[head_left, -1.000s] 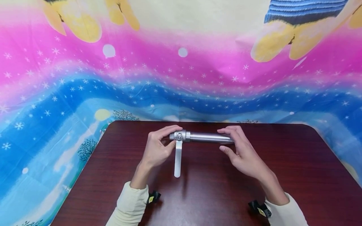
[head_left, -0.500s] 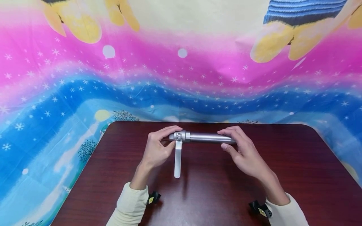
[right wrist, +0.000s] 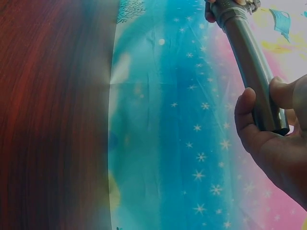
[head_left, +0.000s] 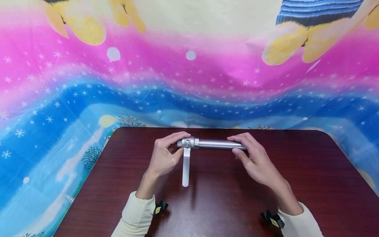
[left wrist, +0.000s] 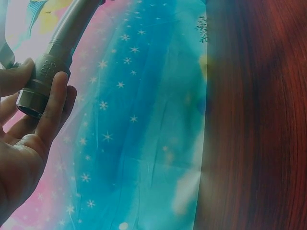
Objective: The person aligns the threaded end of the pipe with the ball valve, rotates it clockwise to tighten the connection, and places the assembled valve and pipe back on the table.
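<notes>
A steel ball valve (head_left: 187, 142) with a long flat lever handle (head_left: 186, 168) is joined to a smooth metal pipe (head_left: 219, 144). The pair is held level above the table, the lever pointing toward the person. My left hand (head_left: 165, 154) grips the valve body, fingers over its far side and thumb on the near side; the left wrist view shows the valve's open end (left wrist: 31, 105) between thumb and fingers. My right hand (head_left: 257, 161) holds the pipe's right end between thumb and fingers, and the right wrist view shows that end (right wrist: 271, 122) close to the palm.
The dark red wood table (head_left: 219, 197) has rounded far corners. Behind it hangs a printed cloth (head_left: 189, 82) in pink and blue with snowflakes. Black wrist mounts (head_left: 272, 219) sit by the cream sleeves (head_left: 134, 210).
My right thumb has moved in from below the pipe to its near side, and the right fingers have closed slightly. The left hand and the valve stay nearly where they were.
</notes>
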Motion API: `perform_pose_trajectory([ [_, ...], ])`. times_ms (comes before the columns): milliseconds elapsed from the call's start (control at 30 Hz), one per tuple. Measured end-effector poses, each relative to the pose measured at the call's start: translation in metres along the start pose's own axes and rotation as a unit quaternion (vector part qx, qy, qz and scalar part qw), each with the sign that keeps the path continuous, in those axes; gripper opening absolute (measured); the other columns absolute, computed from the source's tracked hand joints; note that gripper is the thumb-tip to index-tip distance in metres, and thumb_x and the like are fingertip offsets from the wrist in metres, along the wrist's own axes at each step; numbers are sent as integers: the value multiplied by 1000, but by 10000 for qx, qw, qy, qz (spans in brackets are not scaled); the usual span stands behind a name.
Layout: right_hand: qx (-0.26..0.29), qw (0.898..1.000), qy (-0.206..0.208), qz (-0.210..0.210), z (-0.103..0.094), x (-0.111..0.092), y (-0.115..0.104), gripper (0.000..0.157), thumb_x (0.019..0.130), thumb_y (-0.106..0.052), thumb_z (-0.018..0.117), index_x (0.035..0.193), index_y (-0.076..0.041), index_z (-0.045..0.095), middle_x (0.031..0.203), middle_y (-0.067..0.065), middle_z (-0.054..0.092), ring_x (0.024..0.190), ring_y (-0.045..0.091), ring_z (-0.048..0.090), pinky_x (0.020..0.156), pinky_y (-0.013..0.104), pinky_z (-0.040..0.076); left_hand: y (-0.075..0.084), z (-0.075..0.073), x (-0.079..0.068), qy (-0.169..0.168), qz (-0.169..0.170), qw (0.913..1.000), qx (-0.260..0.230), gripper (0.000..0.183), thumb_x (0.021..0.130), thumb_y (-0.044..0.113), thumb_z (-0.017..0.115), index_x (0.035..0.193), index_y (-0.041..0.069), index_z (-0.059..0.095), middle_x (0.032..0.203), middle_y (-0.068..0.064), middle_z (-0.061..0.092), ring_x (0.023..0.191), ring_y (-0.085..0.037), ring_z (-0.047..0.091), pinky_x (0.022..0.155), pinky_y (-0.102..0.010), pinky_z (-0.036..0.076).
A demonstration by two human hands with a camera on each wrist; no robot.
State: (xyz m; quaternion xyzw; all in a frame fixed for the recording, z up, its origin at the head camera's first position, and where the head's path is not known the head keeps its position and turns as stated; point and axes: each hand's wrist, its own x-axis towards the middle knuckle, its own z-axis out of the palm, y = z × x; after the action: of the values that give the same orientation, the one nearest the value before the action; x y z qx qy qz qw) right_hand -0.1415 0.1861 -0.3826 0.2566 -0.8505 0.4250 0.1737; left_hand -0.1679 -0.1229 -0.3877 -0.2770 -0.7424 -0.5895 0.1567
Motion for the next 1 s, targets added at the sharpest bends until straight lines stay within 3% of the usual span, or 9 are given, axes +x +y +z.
perform_pose_trajectory([
  [100,-45,10000,6,43,2,0,0,40,101,3,67,137,-15,69,125,3,66,91,8,65,81,14,55,0,0,0,-4,11,10000,4,49,81,-25,66,124,-4,76,127,-17,76,104,-17,71,91,-30,65],
  [200,-135,9999,-14,42,4,-1,0,45,99,4,70,140,-14,66,135,5,63,114,11,61,96,9,45,-1,0,-1,-13,8,10000,24,50,81,-25,66,124,-3,76,127,-18,76,105,-15,72,92,-31,64],
  [333,-185,9998,-4,20,8,-1,0,56,92,12,74,142,-12,63,145,9,55,130,18,51,102,7,36,-1,0,-1,0,15,10000,54,50,81,-25,67,124,-2,77,127,-18,77,105,-16,72,93,-28,64],
  [600,-332,9990,264,-144,8,-1,1,53,88,17,75,132,-11,69,127,6,61,108,7,52,78,18,42,-1,0,0,-10,64,10000,59,50,81,-24,67,125,-1,77,127,-18,77,106,-20,72,93,-30,64],
  [1000,-268,9992,245,-140,6,1,1,48,94,10,73,136,-12,70,125,4,66,106,6,57,85,13,44,-2,0,1,1,68,10000,3,50,82,-24,67,125,-1,77,126,-17,77,104,-18,72,92,-25,63],
])
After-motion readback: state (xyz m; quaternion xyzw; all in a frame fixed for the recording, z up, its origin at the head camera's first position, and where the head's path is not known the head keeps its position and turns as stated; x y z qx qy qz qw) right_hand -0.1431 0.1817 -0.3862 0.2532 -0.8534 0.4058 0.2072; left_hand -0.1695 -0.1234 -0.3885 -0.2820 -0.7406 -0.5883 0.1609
